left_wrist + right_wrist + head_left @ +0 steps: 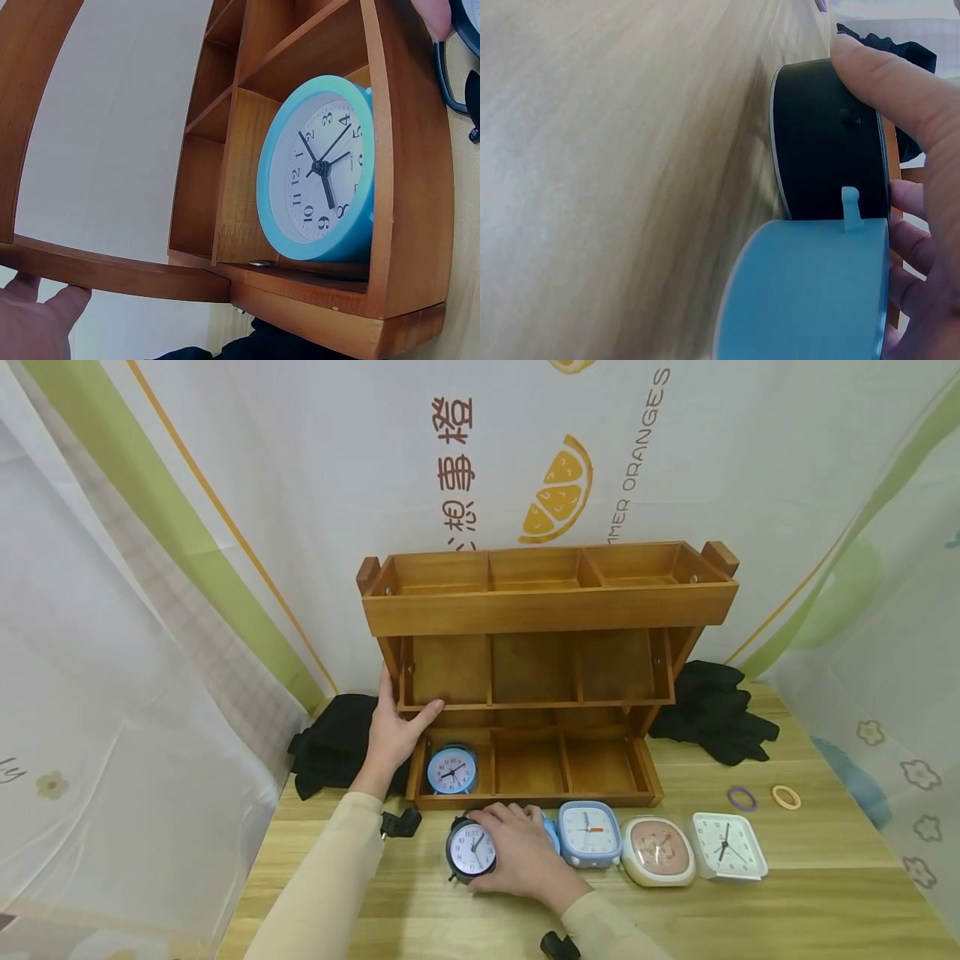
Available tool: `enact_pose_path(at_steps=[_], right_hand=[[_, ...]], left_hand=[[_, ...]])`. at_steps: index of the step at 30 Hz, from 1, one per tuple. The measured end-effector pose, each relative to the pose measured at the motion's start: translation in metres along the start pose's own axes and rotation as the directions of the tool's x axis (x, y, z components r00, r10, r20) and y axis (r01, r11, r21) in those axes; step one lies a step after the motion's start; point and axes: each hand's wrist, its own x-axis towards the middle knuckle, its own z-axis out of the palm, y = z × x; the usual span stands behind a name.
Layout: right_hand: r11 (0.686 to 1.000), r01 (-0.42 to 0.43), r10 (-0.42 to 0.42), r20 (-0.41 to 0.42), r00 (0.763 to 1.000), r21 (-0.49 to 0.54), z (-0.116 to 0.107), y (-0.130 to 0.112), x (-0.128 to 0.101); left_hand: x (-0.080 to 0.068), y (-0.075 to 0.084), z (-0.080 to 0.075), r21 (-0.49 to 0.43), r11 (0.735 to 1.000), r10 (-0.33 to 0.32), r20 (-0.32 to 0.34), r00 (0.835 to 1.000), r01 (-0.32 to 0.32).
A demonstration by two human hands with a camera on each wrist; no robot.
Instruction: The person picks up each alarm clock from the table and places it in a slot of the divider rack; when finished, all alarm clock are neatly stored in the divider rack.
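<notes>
Clocks, cloths & bands on the table [825,893]

Lower center-right: blue square clock [589,833], pink clock [658,851], white clock [728,845] in a row. Black cloth [716,710] mid-right, another [333,752] mid-left. Purple band [742,797] & yellow band [786,797] near right edge. Orange-print backdrop [558,493] up top.

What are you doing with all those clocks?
A person is sorting clocks at a wooden shelf on a table. The left hand rests on the shelf's left side. The right hand holds a round black clock on the table. A round blue clock already stands in the bottom left compartment. A blue square clock, a pink one and a white one lie in a row.
</notes>
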Motion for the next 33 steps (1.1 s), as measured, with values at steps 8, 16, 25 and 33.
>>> enact_pose_path(at_steps=[8,16,25,33], right_hand=[[1.000,0.005,-0.005,-0.004,1.000,0.029,0.000,0.003,0.000],[0.995,0.015,-0.015,0.003,1.000,0.096,-0.008,0.003,0.002],[0.980,0.060,-0.062,0.004,0.998,0.191,-0.025,0.000,0.001],[0.960,0.067,-0.075,0.021,0.997,0.273,-0.038,0.004,0.002]], left_hand=[[0.001,-0.001,0.001,-0.016,1.000,0.001,0.006,1.000,-0.001],[0.001,-0.002,0.000,-0.022,1.000,0.014,0.007,1.000,-0.014],[0.001,0.000,-0.001,-0.026,1.000,0.016,0.001,1.000,-0.016],[-0.002,0.011,-0.002,-0.046,0.999,-0.011,0.015,1.000,0.012]])
